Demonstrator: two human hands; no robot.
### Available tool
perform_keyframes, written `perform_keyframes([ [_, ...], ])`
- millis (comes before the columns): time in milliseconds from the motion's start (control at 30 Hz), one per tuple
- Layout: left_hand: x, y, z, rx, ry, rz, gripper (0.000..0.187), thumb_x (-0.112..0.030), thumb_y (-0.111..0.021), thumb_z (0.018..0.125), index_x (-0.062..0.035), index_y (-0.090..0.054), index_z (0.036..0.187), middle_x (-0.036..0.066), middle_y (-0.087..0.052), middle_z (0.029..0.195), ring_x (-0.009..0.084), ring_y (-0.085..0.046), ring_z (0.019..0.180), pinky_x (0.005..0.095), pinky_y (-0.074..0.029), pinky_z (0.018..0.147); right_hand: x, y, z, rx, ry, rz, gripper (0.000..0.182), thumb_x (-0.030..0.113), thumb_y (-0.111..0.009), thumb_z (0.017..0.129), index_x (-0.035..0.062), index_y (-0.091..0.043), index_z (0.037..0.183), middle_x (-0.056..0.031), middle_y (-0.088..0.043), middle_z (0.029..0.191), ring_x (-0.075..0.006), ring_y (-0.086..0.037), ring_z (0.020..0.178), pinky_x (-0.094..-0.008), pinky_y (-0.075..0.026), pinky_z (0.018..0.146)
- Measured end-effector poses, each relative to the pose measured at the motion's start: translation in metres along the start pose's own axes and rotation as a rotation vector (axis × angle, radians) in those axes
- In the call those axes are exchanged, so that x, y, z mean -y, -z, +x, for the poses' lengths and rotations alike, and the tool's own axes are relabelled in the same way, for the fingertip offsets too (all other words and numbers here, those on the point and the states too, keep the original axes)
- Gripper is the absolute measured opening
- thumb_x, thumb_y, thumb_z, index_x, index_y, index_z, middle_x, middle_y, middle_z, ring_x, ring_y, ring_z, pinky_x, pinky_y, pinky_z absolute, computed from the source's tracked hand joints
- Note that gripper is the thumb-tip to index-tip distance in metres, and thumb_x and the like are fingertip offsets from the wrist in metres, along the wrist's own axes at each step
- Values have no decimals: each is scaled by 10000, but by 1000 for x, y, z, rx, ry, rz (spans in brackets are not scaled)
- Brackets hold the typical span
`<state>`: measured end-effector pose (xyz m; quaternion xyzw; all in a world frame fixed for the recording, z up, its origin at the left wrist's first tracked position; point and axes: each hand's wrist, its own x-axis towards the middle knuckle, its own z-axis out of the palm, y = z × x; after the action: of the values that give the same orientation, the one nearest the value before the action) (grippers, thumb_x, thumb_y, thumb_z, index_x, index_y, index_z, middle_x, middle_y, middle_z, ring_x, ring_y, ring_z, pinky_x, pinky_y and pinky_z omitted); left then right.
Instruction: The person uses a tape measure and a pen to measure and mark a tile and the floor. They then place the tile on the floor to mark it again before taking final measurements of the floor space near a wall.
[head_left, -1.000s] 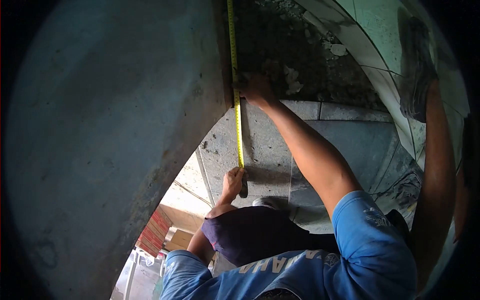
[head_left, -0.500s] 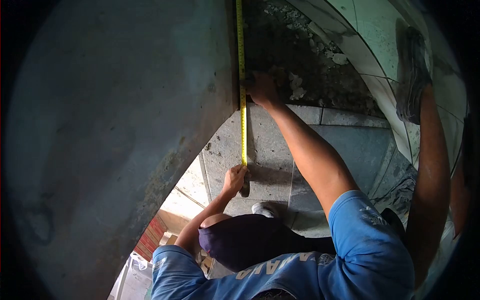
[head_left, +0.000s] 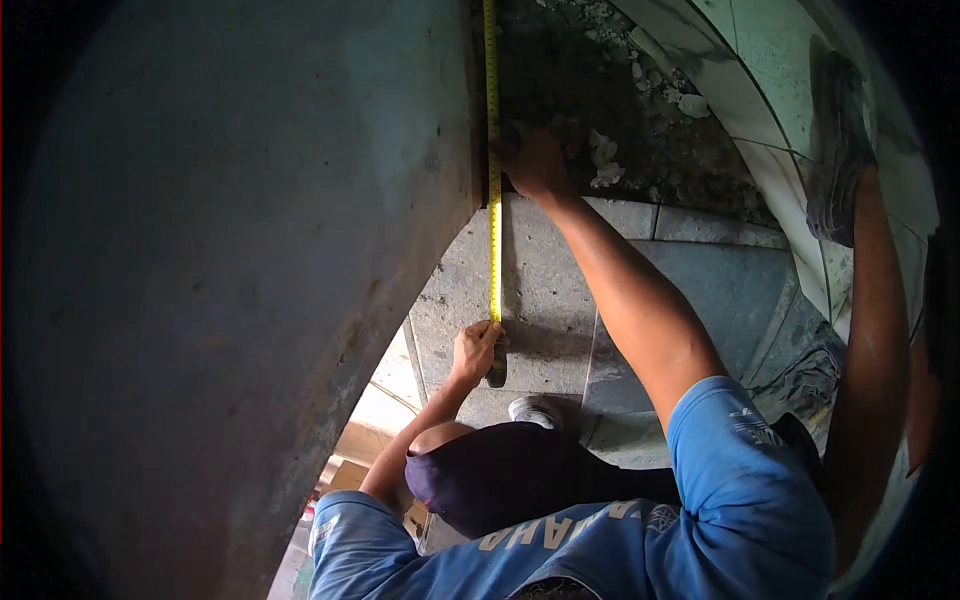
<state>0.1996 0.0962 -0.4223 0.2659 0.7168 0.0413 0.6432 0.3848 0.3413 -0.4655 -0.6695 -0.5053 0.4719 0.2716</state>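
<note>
A yellow tape measure (head_left: 494, 250) is pulled out in a straight line, running up along the edge of a big grey panel (head_left: 250, 200). My left hand (head_left: 474, 350) is closed around its dark case, thumb by the mouth where the blade comes out, above the grey tiles (head_left: 545, 270). Farther up, my right hand (head_left: 535, 165) is at the blade, beside the panel's edge and over the dark rubble-strewn ground. Its fingers look curled against the blade, though deep shadow hides the fingertips. The blade's far end lies outside the view.
Broken pale chunks (head_left: 605, 160) lie in the dark, rough patch (head_left: 560, 80). Pale marble-like tiles (head_left: 785, 185) curve along the right. My shoe (head_left: 535, 411) rests on the tiled floor below. At the right edge is another leg with a dark shoe (head_left: 835, 150). Crumpled dark material (head_left: 800, 370) lies nearby.
The view has shifted slightly, so the hands and tape appear a little farther right and higher. Both hands keep their places on the tape measure.
</note>
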Motion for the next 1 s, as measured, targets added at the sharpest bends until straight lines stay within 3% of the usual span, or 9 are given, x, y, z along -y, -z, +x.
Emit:
perform_keyframes([
  [500, 2, -3, -2, -60, -16, 32, 295, -243, -561, 909, 18, -669, 823, 86, -681, 693, 107, -603, 610, 282, -477, 575, -2, -3, -2, -39, 18, -4, 335, 244, -632, 816, -5, -637, 1040, -213, -662, 937, -352, -641, 897, -416, -499, 789],
  [567, 2, -4, -2, -67, -9, 26, 295, -244, -562, 908, 17, -669, 824, 85, -679, 691, 102, -596, 604, 279, -472, 568, -5, -7, 0, -67, 44, -34, 267, 191, -659, 821, -4, -636, 1002, -165, -679, 900, -278, -661, 843, -376, -500, 762],
  [700, 9, -4, 0, -70, -7, -40, 295, -245, -562, 910, 17, -667, 825, 85, -678, 689, 93, -592, 601, 269, -461, 550, -3, -8, 1, -61, 70, -14, 284, 202, -665, 818, -4, -632, 1011, -176, -675, 909, -295, -656, 852, -386, -498, 768],
  [767, 9, -4, 0, -72, -9, -63, 295, -244, -562, 911, 17, -666, 824, 84, -679, 690, 90, -590, 598, 266, -458, 545, 2, -5, 0, -32, 78, -74, 369, 268, -650, 811, -2, -629, 1062, -214, -658, 954, -353, -634, 918, -422, -494, 806],
  [1000, -2, -2, -7, -56, -17, 16, 298, -245, -560, 916, 20, -663, 829, 86, -683, 706, 103, -605, 608, 270, -472, 560, 7, -2, -2, -47, 85, -81, 341, 228, -673, 814, -24, -614, 1036, -210, -661, 930, -338, -644, 884, -406, -493, 778],
])
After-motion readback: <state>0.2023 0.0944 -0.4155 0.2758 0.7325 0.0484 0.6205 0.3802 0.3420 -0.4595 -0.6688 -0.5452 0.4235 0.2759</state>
